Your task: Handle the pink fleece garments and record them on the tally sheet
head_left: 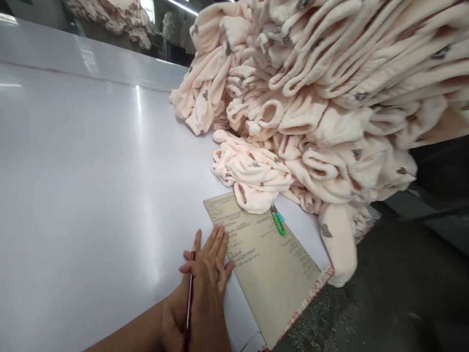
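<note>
My two hands lie together on the white table (91, 171), near its front edge. My right hand (214, 274) is flat, its stretched fingers resting on the left edge of a tan printed sheet (271, 274). My left hand (172, 320) comes in from the lower left, partly under the right one. It holds a thin red and black pencil (189, 298) that points away from me. A green thread snip (278, 222) lies on the sheet's far part, beside the garments.
A tall heap of folded pale pink fleece garments (322, 98) with small dark patches fills the right of the table and hangs over its edge. Dark floor (384, 293) lies to the right. More pink garments (117, 19) sit beyond the table's far end.
</note>
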{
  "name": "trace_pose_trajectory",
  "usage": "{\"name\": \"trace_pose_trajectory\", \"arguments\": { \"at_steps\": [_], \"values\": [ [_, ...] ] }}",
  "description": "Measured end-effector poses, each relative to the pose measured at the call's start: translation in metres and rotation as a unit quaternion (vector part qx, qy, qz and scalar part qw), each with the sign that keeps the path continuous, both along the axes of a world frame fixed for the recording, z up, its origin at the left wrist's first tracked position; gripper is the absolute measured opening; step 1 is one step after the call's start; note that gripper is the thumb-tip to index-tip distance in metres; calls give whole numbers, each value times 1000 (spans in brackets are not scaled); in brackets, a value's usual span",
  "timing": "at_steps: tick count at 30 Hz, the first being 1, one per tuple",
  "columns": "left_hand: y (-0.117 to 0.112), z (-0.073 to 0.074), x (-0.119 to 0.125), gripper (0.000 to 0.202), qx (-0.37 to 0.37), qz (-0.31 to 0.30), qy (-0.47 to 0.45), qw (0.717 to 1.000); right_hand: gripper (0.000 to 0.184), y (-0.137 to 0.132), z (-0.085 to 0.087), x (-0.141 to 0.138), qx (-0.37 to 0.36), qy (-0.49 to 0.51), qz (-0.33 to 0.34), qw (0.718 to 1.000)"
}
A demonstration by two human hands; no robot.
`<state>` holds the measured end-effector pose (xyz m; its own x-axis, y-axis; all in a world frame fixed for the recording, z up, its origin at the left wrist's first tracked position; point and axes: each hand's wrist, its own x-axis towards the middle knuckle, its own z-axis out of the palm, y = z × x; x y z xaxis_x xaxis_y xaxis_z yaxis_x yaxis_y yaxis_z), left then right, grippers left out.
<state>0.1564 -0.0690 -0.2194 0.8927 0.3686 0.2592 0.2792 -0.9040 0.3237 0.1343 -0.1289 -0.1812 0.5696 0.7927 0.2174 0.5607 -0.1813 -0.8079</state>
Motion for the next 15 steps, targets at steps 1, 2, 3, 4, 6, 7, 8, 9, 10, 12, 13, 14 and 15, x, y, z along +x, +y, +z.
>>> {"name": "trace_pose_trajectory", "arguments": {
  "at_steps": [1, 2, 3, 4, 6, 7, 8, 9, 10, 12, 13, 14, 15],
  "values": [
    [1, -1, -1, 53, 2, -2, -3, 1000, 55, 0, 0, -1, 1, -2, -9, 1000],
    [2, -2, -2, 52, 6, -8, -7, 1000, 55, -1, 1, 0, 3, -9, -26, 1000],
    [3, -4, -3, 51, 12, -14, -11, 1000, 53, -2, 3, 2, 6, -9, -36, 999],
    [4, -5, -3, 49, 19, -20, -14, 1000, 52, -5, 5, 7, 12, 13, -40, 999],
    [7, -6, -3, 46, 38, -32, -21, 999, 41, -16, 10, 26, 32, 99, -47, 993],
    [9, -6, -3, 45, 48, -38, -24, 998, 30, -24, 13, 39, 44, 156, -54, 985],
    [10, -5, -2, 45, 59, -42, -28, 997, 13, -32, 16, 56, 55, 199, -65, 976],
    [10, -4, -1, 45, 69, -45, -32, 996, 3, -41, 19, 74, 54, 227, -78, 969],
    [11, -3, -1, 47, 78, -46, -36, 995, 16, -49, 20, 92, 61, 234, -103, 965],
    [11, -1, 0, 51, 92, -46, -43, 994, 20, -62, 20, 128, 71, 216, -137, 964],
    [12, -1, 0, 52, 98, -45, -45, 993, 19, -67, 18, 143, 69, 208, -144, 965],
    [12, 0, 0, 52, 103, -44, -47, 993, 20, -70, 14, 155, 60, 201, -145, 967],
    [12, 0, 0, 51, 108, -43, -48, 992, 21, -71, 10, 164, 49, 193, -143, 970]
  ]
}}
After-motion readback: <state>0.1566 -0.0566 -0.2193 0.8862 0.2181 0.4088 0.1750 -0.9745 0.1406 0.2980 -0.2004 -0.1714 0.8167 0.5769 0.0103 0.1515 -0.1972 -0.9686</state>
